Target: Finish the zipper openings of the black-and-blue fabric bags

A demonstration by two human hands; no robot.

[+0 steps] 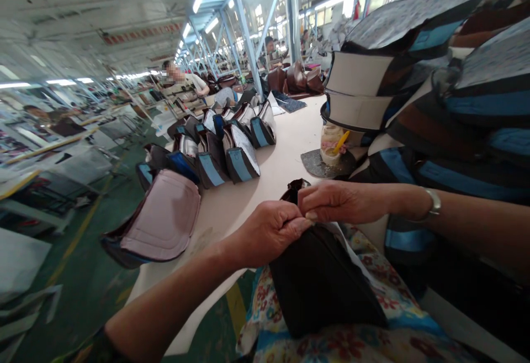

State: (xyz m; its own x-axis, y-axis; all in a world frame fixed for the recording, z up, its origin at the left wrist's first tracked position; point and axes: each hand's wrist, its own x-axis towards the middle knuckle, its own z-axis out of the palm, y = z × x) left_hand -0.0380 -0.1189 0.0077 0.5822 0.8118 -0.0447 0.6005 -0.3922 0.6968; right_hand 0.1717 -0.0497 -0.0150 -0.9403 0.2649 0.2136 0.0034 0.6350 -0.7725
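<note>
A dark bag piece (318,280) rests upright on my lap, over a flowered apron, and its top edge runs up to my fingers. My left hand (271,230) is closed, thumb and forefinger pinching that edge. Right against it, my right hand (335,200) is closed too, pinching the same edge from the other side. The fingertips of both hands meet, so the exact spot they grip is hidden. Behind my hands a dark brown, crumpled part of the bag (296,186) sticks up.
Several dark bags with blue strips (211,167) stand on the pale table (281,142) at left; one with a pinkish panel (163,216) leans at the edge. A glue-smeared jar (331,145) holds a yellow-handled tool. Stacked bag pieces (360,81) rise at right. A co-worker (190,84) sits farther back.
</note>
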